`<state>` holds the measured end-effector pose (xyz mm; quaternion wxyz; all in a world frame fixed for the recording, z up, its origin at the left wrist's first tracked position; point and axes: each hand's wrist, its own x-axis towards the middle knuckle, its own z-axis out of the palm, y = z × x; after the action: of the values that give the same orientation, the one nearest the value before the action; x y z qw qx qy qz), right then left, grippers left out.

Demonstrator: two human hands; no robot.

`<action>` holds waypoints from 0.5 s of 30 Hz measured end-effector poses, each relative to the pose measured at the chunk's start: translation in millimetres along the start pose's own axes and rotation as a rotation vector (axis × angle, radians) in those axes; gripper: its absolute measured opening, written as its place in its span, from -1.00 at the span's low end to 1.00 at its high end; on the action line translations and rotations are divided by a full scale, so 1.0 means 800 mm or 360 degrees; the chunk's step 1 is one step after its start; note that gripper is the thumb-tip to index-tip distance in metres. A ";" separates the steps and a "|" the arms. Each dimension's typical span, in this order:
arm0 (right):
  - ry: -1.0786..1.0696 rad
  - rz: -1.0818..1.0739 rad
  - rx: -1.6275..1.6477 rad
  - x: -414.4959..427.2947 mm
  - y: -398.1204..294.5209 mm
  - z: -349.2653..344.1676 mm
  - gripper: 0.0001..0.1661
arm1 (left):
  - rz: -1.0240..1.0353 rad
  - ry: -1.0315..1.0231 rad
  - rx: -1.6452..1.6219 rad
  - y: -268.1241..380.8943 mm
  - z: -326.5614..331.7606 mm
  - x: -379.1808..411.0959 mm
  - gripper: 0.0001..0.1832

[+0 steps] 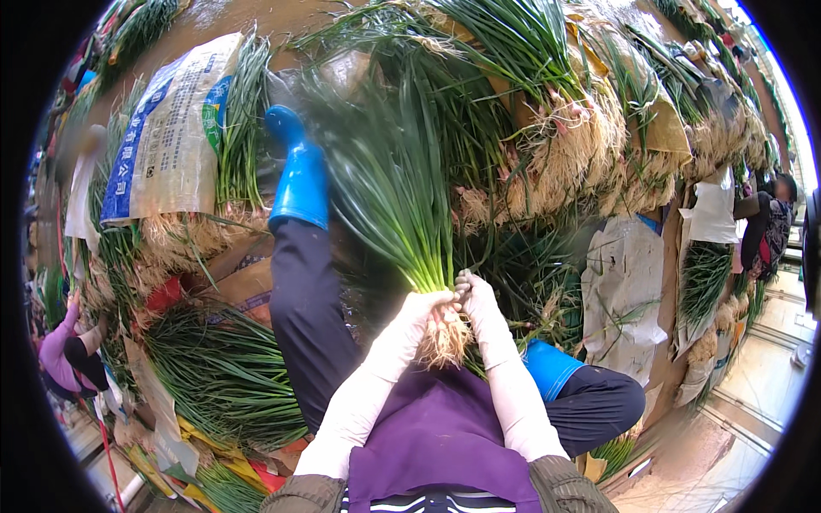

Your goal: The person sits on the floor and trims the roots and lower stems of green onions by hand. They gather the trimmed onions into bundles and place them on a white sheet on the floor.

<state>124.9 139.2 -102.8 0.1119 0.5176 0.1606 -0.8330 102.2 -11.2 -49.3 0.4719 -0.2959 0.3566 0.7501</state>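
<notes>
A bunch of green leafy stalks with pale pinkish bulbs and tan roots stands upright before my chest, its leaves fanning up and away. My left hand, in a pale glove, is closed round the lower stems just above the bulbs. On the other side, my right hand, also gloved, touches the bunch at its stem base, fingers curled; whether it grips anything is hard to tell. A purple apron covers my lap below the roots.
Piles of rooted stalks lie ahead and to the right, more leaves at left. Woven sacks cover some heaps. My blue boot reaches forward. Other people sit at the far left and far right.
</notes>
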 end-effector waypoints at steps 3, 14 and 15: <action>-0.0319 -0.0259 -0.0487 -0.002 -0.009 0.010 -0.82 | -0.0137 -0.0133 -0.0187 0.007 -0.003 -0.008 -0.77; -0.0328 -0.0175 -0.0910 -0.027 -0.020 0.069 -0.82 | -0.0020 -0.0289 -0.0328 0.018 0.012 -0.031 -0.71; 0.0092 -0.0156 -0.0804 -0.017 -0.008 0.066 -0.78 | 0.0020 -0.0407 -0.0170 0.020 0.012 -0.032 -0.70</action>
<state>85.3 124.9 -67.8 0.1925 0.4884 0.3917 -0.7557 96.3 -20.8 -19.9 0.4924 -0.2202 0.2550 0.8025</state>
